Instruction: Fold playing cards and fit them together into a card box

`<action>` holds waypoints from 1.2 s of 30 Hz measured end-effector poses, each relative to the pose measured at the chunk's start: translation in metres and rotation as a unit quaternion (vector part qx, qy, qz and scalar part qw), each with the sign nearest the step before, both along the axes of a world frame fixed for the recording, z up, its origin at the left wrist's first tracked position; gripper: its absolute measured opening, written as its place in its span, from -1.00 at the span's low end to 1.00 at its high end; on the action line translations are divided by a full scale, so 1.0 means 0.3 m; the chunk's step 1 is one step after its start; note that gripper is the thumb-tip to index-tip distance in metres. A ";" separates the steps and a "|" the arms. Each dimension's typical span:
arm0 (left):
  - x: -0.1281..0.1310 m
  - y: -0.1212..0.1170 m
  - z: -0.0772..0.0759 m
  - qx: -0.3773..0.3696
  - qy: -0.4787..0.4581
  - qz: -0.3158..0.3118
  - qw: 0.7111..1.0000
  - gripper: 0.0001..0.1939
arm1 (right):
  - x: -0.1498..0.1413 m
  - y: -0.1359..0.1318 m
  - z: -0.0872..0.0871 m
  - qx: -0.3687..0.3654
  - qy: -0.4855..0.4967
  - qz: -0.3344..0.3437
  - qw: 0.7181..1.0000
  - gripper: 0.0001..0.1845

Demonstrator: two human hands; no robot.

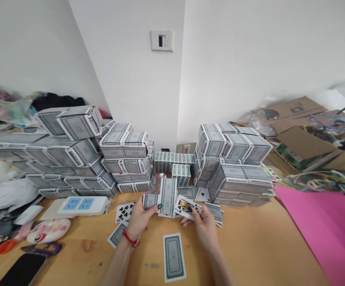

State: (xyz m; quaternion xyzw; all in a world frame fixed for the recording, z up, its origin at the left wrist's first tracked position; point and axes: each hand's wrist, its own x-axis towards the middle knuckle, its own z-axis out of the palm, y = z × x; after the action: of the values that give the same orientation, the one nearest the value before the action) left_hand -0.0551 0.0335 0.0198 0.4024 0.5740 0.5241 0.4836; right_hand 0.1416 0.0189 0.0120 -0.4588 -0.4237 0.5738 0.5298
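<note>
My left hand (140, 218), a red string bracelet at its wrist, is closed on playing cards (168, 194) with patterned grey-green backs; one stands upright with the thumb on it. A face card (185, 205) with club marks is pinched in my right hand (205, 225), tilted, close to the left hand's cards. A face-down card (174, 257) lies on the table in front of me. Beside my left wrist are a face-up ten of clubs (124, 212) and a face-down card (118, 235). More cards (215, 212) lie beyond my right hand, partly covered by it.
Block-like card structures rise at the left (71, 159), centre left (126, 151) and right (234, 159). Smaller green-backed card blocks (174, 159) stand between them. A white power strip (84, 205), a phone (23, 270), pink paper (318, 226) and cardboard boxes (306, 147) are around.
</note>
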 end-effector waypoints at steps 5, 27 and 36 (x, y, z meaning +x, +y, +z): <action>0.008 -0.004 0.015 0.008 -0.003 0.007 1.000 -0.57 | 0.008 0.015 -0.007 -0.003 0.008 -0.036 0.999 -0.67; 0.015 0.010 0.010 0.028 -0.027 -0.037 0.999 -0.56 | -0.001 0.016 -0.017 -0.014 0.092 -0.063 0.994 -0.63; 0.010 0.009 0.022 0.009 -0.087 -0.049 0.995 -0.54 | -0.005 0.017 -0.026 -0.024 0.124 -0.098 0.987 -0.62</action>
State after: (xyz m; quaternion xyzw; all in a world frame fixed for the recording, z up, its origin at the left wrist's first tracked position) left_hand -0.0520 0.0363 0.0265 0.3878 0.5045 0.5378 0.5530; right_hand 0.1400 0.0238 0.0043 -0.4361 -0.2936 0.5817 0.6207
